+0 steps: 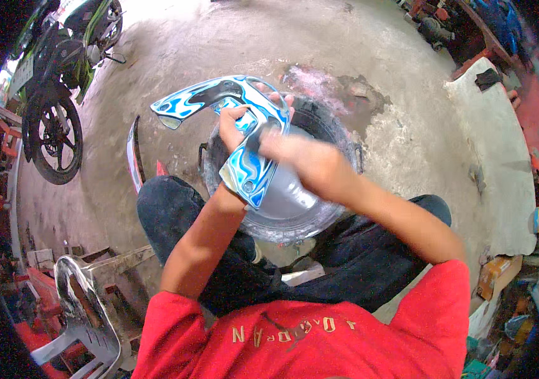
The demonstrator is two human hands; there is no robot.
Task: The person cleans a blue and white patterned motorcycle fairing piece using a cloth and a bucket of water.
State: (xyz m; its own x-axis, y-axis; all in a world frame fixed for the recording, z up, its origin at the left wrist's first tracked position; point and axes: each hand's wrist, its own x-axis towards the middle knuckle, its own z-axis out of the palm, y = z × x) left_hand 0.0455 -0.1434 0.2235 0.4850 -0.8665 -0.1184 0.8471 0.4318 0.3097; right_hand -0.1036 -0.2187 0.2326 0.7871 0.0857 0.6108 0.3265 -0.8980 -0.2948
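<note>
A curved motorcycle body panel [260, 165] with a blue, white and black swirl pattern is held up over a black tub [282, 232] of greyish water [291, 205]. Around its inner edge and underside wraps my left hand [231, 129], thumb on the near face and fingertips showing past the far edge. My right hand [310, 163], blurred by motion, presses its curled fingers against the middle of the panel. A dark patch lies beside those fingers; whether it is a pad in the hand or part of the pattern I cannot make out.
A narrow curved trim piece [134, 155] lies on the concrete floor left of the tub. Further left stands a motorcycle [58, 126]. A grey plastic chair [86, 309] is near at lower left. At right are a pale slab [493, 164] and a cardboard box [498, 276].
</note>
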